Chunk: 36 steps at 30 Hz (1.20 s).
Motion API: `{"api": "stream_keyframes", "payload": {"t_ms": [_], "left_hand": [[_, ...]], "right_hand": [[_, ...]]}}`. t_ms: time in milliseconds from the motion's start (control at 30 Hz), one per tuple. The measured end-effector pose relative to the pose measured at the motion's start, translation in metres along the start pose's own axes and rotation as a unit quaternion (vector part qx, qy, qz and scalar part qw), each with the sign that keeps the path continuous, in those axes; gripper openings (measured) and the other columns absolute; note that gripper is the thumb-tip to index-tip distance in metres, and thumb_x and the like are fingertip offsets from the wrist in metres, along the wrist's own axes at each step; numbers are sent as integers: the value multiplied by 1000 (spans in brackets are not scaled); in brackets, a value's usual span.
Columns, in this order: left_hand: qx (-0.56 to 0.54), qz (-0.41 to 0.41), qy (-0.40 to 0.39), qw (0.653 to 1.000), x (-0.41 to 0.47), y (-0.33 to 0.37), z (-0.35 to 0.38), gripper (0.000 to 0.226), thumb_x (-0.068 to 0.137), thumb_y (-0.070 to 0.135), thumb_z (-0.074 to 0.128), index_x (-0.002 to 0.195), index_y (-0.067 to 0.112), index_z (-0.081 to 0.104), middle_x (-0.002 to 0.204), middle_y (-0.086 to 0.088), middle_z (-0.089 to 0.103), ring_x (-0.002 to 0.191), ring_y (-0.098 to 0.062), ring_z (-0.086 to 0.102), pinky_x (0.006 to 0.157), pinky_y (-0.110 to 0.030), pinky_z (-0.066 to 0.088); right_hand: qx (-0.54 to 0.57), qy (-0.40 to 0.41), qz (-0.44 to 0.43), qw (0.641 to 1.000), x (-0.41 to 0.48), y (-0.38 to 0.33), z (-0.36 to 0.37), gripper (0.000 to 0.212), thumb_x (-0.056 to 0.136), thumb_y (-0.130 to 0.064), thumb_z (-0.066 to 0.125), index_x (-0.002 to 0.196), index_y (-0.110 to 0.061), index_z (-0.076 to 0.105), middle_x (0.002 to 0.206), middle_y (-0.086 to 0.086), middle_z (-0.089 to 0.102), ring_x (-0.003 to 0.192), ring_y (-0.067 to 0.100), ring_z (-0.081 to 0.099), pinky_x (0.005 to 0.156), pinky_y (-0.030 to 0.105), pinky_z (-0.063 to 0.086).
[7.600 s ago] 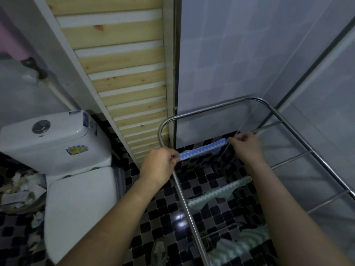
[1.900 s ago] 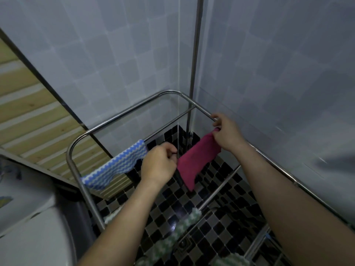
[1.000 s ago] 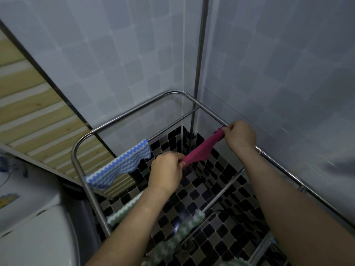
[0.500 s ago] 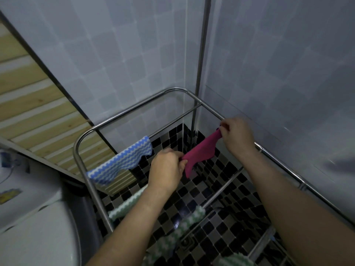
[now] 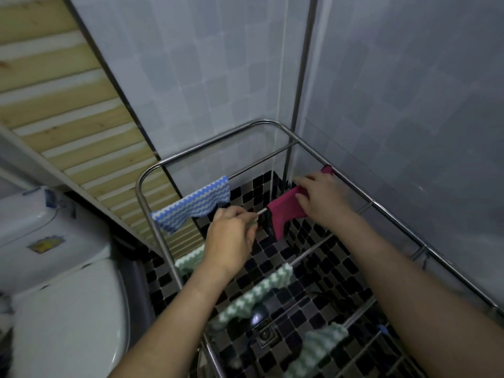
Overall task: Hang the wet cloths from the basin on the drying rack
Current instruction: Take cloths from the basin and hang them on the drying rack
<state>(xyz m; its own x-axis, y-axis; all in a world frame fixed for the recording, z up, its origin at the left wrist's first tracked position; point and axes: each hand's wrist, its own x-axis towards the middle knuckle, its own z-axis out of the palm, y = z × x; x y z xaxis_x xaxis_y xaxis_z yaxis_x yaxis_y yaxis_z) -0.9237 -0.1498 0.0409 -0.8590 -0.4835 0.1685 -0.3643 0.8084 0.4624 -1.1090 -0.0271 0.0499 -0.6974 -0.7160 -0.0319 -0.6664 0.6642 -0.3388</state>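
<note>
Lowest and nearest, three green cloths [image 5: 319,347] already hang on the lower rails of the rack [image 5: 207,144], over the checked floor [image 5: 272,257]. The basin is not in view.

Above them the left hand [image 5: 231,238] sits at the upper rail with its fingers [image 5: 246,214] curled. I cannot tell whether they pinch the rail, pinch the cloth's dark edge, or hold nothing.

Just beyond is the pink cloth [image 5: 286,211], draped over that rail between the hands, with a long flap hanging on the near side. The right hand [image 5: 321,197] lies on top of it, fingers [image 5: 301,199] fairly straight and apart, pressing it flat. A pink corner pokes out past the hand at the side bar.

Further left on the same rail hangs the blue cloth [image 5: 193,204], well apart from the pink one.

The risk is in the uneven drape. The cloth is wet and heavy, and the longer near flap could drag it off the smooth rail to the floor once the hands let go. Left bunched, it would also dry badly.
</note>
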Motion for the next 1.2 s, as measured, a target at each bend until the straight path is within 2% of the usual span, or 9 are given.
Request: {"api": "stream_keyframes", "payload": {"t_ms": [100,233,333,400,467,700,867,1067,1200], "left_hand": [[-6,-26,5,1000,-32,0,-16,21,93,20,61,110,18,73,104,1,67,96,-20,54,77,-21,33],[-27,-70,-47,996,-78,-5,-33,20,94,26,59,107,21,73,102,1,70,95,-17,61,79,-24,43],[-19,-102,-74,992,-122,-11,-43,18,92,34,61,102,25,73,95,7,66,91,-12,58,74,-22,40],[-22,-118,-86,989,-147,-14,-47,20,90,38,63,104,26,72,94,10,62,91,-9,55,75,-21,40],[-25,-117,-88,989,-159,-15,-45,22,90,33,65,110,25,70,99,7,63,94,-11,58,81,-22,44],[2,-102,-56,993,-168,-10,-42,33,94,19,56,127,21,61,122,0,63,113,-20,57,94,-31,46],[-50,-108,47,992,-218,1,-71,31,95,19,55,125,19,63,121,1,64,111,-16,58,94,-23,42],[-79,-176,171,966,-328,5,-132,23,94,19,57,112,18,72,108,0,72,99,-14,65,89,-23,47],[-63,-240,252,935,-413,-1,-173,21,93,19,58,106,19,74,103,4,74,96,-13,67,85,-21,47]], "right_hand": [[51,-17,-46,997,-12,-18,6,39,96,-25,53,134,-19,55,133,7,52,125,27,44,107,43,38],[86,-67,-100,989,-30,-42,-1,23,93,-27,58,111,-20,70,103,1,68,96,18,63,88,39,52],[133,-178,-150,963,-59,-73,-8,13,89,-28,67,98,-22,75,86,-10,71,81,3,65,75,23,52],[123,-249,-171,945,-81,-90,-5,14,87,-28,71,98,-22,76,81,-18,66,78,-5,62,68,10,46],[92,-275,-187,939,-96,-100,5,17,86,-26,72,101,-21,75,83,-17,64,77,-4,60,66,6,41],[-57,-207,-169,962,-125,-116,29,15,93,-21,56,98,-19,71,100,3,69,89,22,63,78,36,54],[-52,-141,-172,974,-165,-145,20,31,95,-22,55,124,-19,62,121,8,61,109,27,57,90,37,50],[42,-125,-241,961,-250,-225,16,22,92,-23,58,110,-18,71,107,3,72,102,20,65,89,31,50],[101,-153,-316,931,-321,-290,18,21,94,-25,57,108,-19,72,105,-2,72,100,13,63,89,27,47]]}}
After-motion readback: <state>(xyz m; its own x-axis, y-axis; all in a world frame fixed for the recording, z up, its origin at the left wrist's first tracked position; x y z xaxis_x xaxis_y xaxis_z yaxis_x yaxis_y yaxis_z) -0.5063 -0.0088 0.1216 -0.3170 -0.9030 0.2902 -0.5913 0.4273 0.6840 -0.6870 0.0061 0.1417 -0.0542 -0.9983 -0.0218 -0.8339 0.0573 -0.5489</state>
